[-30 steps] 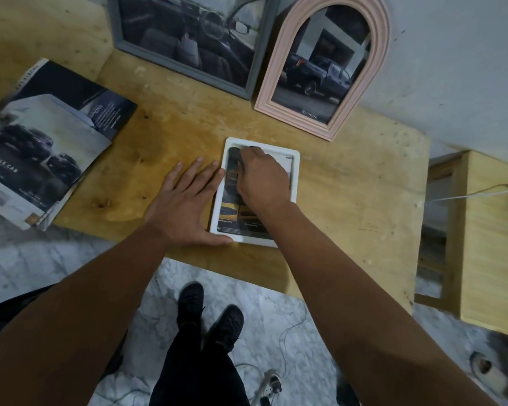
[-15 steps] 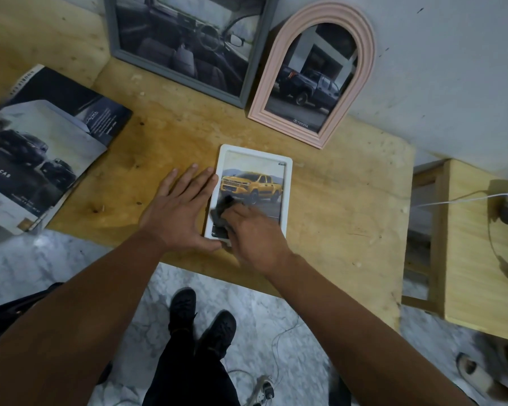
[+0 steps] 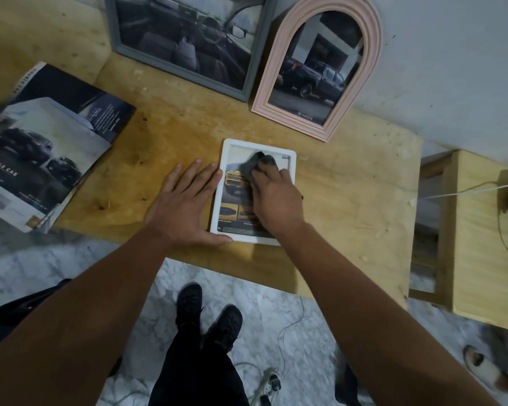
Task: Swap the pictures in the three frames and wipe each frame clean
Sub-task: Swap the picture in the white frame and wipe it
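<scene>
Small white rectangular frame (image 3: 258, 148), rounded corners, lies flat on worn plywood table (image 3: 349, 200), near front edge; pic inside shows yellow truck. R hand (image 3: 276, 197), fingers curled, grips crumpled dark grey cloth (image 3: 254, 165) on the glass, upper half. L hand (image 3: 185, 206) flat, fingers straight, holds nothing; thumb and forefinger touch frame's left edge. Behind: grey rectangular frame (image 3: 185, 74) and ribbed pink arched frame (image 3: 361, 68) lean on wall. Glossy car brochures (image 3: 41, 148) far left.

The right hand (image 3: 276, 197) and grey cloth (image 3: 254, 165) hid much of the white frame's (image 3: 229, 145) picture. The grey frame (image 3: 185, 80) was cut off at the top edge.
</scene>
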